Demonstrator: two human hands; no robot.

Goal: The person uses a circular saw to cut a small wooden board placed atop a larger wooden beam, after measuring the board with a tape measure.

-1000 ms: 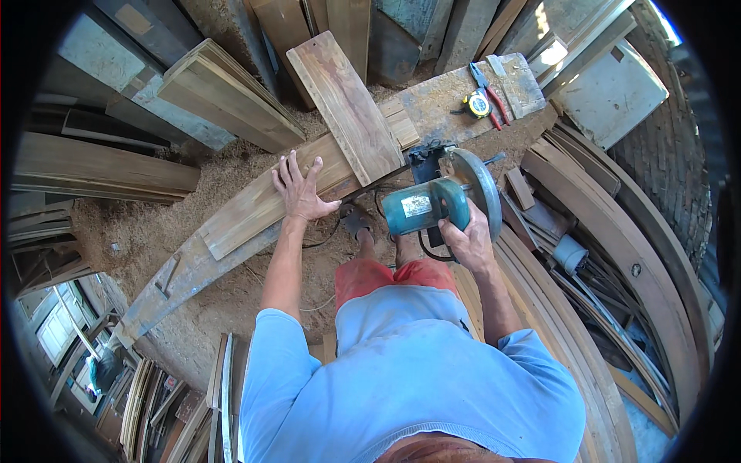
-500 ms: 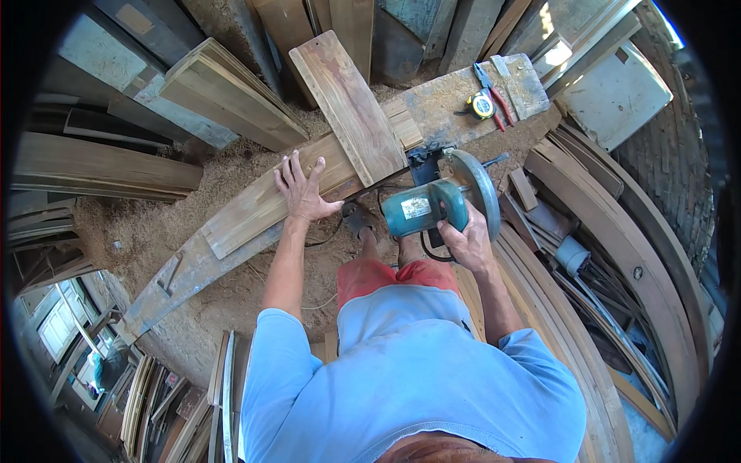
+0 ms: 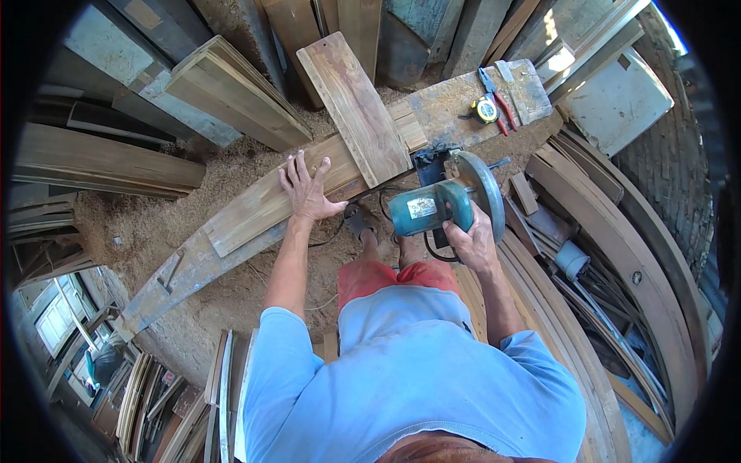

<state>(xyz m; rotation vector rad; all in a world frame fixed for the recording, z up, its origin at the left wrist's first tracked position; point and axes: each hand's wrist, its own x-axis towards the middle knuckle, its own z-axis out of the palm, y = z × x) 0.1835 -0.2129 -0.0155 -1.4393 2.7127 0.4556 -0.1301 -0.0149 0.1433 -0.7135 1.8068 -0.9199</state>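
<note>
At centre frame our right hand (image 3: 471, 243) is clamped on the handle of the teal circular saw (image 3: 444, 204), a heavy, rigid tool we judge best held by that rear grip, clear of the blade guard. Our left hand (image 3: 309, 193) lies flat, fingers spread, on the long plank (image 3: 247, 212), stiff and dusty, likely slippery.

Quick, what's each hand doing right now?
Left hand: open, fingers spread, pressed flat on the long wooden plank.
Right hand: closed around the handle of the teal circular saw.
</note>
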